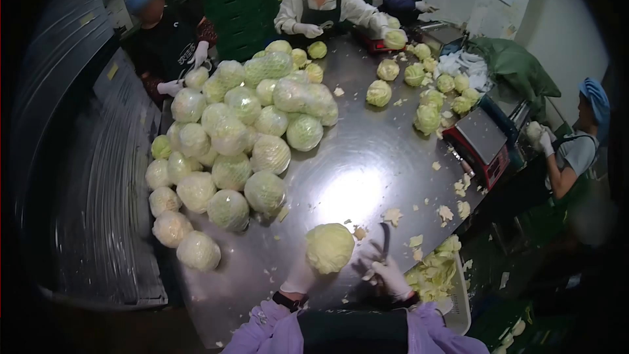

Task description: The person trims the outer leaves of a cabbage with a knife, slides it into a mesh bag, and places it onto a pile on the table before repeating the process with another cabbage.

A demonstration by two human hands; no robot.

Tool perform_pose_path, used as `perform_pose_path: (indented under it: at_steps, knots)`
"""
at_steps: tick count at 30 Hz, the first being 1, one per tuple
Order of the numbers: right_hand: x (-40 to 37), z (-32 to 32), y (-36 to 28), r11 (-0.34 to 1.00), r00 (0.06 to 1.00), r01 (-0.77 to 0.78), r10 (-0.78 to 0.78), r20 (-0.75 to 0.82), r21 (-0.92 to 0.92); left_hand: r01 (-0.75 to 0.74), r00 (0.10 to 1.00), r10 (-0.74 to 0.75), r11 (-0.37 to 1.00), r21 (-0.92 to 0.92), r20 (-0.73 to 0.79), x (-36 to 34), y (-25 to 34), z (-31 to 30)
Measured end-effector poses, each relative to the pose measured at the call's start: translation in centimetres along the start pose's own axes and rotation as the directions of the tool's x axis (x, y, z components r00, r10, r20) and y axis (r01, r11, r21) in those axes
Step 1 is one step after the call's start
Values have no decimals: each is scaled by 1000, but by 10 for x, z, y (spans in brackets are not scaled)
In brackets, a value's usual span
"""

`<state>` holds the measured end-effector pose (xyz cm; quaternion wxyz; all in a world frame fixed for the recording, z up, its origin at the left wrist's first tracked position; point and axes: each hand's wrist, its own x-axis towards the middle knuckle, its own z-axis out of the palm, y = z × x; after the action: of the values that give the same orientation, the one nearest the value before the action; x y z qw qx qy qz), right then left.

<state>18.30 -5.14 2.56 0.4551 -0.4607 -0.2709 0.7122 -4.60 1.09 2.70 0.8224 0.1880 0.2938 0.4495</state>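
Cabbage (329,248) in the left hand (301,276), curved knife (385,239) in the right hand (391,276), over a metal desk (308,190)
Near the close edge of the desk, the gloved left hand cradles the pale green cabbage from its lower left, while the gloved right hand grips the knife, dark blade pointing away, just beside the cabbage. Right of it, a white basket (464,301) contains cut leaves (434,274); leaf scraps (393,216) dot the desk. Wrapped cabbages (230,172) are heaped on the left, a red scale (481,141) stands at the right edge, and unwrapped cabbages (427,119) lie beyond it near a green sack (517,69). Co-workers (321,6) stand around, with stacked green crates (229,6) behind
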Motion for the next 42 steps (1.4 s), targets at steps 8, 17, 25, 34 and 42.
perform_pose_path:
  at_steps: [8,17,25,34,42]
  knots:
    - [71,-23,37,769,996,45,18,-92,637,113,986,-165,779,617,28,9,13,-21]
    - [167,-104,-53,836,896,351,-170,-409,421,118,975,50,713,691,-219,-10,30,-58]
    - [132,-72,-35,945,962,128,-45,-268,300,-54,769,612,352,934,-186,-39,123,-122]
    - [36,3,-3,866,927,-257,346,-143,430,313,470,859,53,948,-203,-69,317,-209]
    - [39,-14,48,844,818,-495,532,-217,206,281,508,859,-89,956,-69,23,295,-193]
